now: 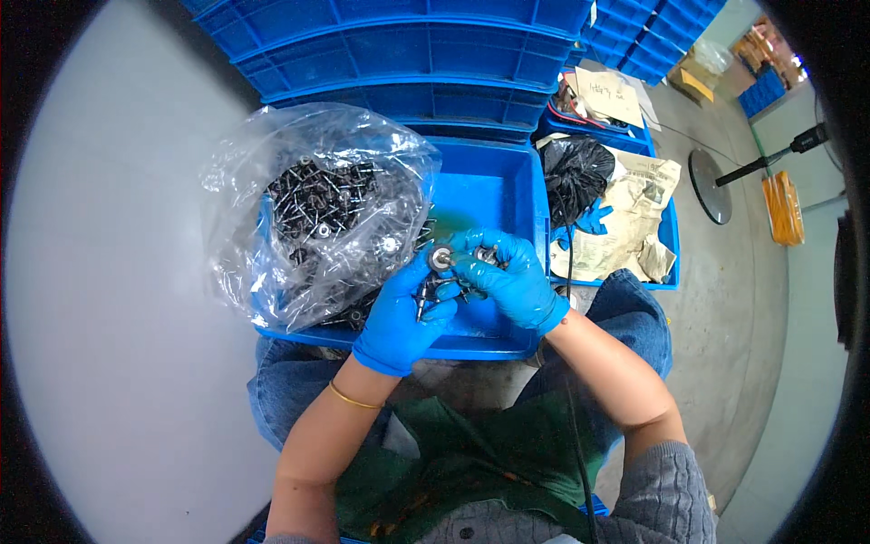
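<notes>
Both my hands, in blue gloves, meet over the blue tray (494, 340). My left hand (399, 322) is closed around small dark metal parts, with a thin stem poking out below its fingers. Between the hands shows a round-headed metal part (441, 258), its silver ring face turned up. The fingertips of my right hand (517, 286) press against that part. More small metal parts (488, 256) are tucked in the right hand's curled fingers. Left of my hands, a clear plastic bag (240, 190) lies open in the tray, filled with similar stemmed metal parts (317, 204).
Stacked blue crates (399, 59) rise behind the tray. To the right, another blue crate (666, 240) holds brown paper (634, 218), a black plastic bag (580, 172) and a blue glove (594, 219). A black cable (573, 417) hangs down in front of me. A round-based stand (710, 186) is farther right.
</notes>
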`<state>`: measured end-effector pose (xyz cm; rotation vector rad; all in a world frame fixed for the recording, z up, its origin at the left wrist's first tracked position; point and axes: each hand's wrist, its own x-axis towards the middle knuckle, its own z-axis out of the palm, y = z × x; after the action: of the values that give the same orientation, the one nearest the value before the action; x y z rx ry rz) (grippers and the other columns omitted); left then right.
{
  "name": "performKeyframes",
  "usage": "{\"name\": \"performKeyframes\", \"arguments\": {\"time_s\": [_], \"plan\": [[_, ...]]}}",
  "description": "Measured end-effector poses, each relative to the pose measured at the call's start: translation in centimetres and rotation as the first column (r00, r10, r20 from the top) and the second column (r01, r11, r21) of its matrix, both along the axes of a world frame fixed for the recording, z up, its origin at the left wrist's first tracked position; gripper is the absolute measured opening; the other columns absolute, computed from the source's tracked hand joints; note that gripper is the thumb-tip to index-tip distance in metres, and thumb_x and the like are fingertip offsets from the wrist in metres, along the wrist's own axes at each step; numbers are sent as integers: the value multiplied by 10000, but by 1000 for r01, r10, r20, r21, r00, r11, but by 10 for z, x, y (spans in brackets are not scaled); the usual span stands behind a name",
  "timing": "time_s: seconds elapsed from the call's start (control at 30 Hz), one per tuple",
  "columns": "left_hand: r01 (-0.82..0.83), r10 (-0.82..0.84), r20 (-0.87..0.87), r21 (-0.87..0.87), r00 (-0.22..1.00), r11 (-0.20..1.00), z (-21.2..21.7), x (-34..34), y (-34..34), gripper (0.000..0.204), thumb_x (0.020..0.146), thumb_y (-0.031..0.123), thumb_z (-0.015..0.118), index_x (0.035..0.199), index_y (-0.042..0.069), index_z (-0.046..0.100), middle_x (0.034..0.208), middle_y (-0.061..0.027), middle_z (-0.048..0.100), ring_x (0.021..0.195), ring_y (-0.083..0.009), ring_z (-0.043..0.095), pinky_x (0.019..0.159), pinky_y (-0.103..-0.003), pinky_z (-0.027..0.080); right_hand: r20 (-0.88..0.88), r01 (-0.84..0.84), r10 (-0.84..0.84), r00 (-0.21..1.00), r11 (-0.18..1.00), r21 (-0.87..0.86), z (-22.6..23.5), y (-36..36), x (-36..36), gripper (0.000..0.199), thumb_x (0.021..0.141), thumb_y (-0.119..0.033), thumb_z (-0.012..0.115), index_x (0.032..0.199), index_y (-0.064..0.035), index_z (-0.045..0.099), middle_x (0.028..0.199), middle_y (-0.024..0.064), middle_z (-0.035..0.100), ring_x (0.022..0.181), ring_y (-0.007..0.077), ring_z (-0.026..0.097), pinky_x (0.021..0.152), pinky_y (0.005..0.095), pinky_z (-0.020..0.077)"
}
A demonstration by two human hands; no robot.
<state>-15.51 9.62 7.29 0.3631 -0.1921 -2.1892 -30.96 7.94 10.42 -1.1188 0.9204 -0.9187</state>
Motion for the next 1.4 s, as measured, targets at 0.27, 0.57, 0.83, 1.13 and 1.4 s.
{"name": "performKeyframes", "arguments": {"time_s": [0.27, 0.57, 0.83, 1.13, 1.4], "plan": [[58, -5, 415, -114, 910, 992, 8, -10, 2, 200, 813, -16, 397, 994, 40, 460, 733, 14, 443, 561, -16, 368, 434, -137, 302, 48, -41, 36, 998, 993, 111, -3, -7, -2, 154, 813, -177, 510, 872, -46, 567, 677, -7, 530, 540, 37, 448, 449, 172, 354], [-10, 6, 250, 13, 968, 1000, 9, -8, 0, 160, 843, 78, 385, 967, 18, 468, 721, -20, 463, 550, -39, 397, 411, -139, 306, 63, -175, 165, 984, 962, 210, -5, -14, -9, 213, 790, -127, 534, 985, -41, 552, 698, -5, 547, 526, 20, 422, 432, 145, 313], [-41, 15, 208, 119, 978, 992, -7, 0, -7, 189, 843, 212, 402, 878, 40, 471, 692, -35, 438, 568, -98, 385, 395, -201, 325, 130, -79, 47, 990, 964, 255, -35, -30, -19, 256, 798, -221, 523, 975, -41, 563, 700, 7, 563, 507, 40, 424, 442, 184, 337], [-272, 274, 508, -80, 817, 959, -2, 6, -6, 127, 793, 153, 428, 832, 41, 474, 813, -104, 521, 673, -166, 484, 463, -237, 389, -885, -469, 138, 445, 878, -99, -147, -55, -29, 276, 782, -204, 470, 1036, -132, 553, 739, 125, 579, 637, 229, 560, 585, 319, 453], [-363, 315, 242, 189, 918, 912, 1, 24, -11, 131, 736, 168, 497, 711, 40, 502, 831, -113, 552, 721, -209, 529, 581, -275, 438, -998, -547, 55, 27, 836, 31, -170, -52, 13, 208, 723, -262, 492, 788, -105, 612, 773, 137, 592, 710, 303, 576, 609, 397, 462]]}}
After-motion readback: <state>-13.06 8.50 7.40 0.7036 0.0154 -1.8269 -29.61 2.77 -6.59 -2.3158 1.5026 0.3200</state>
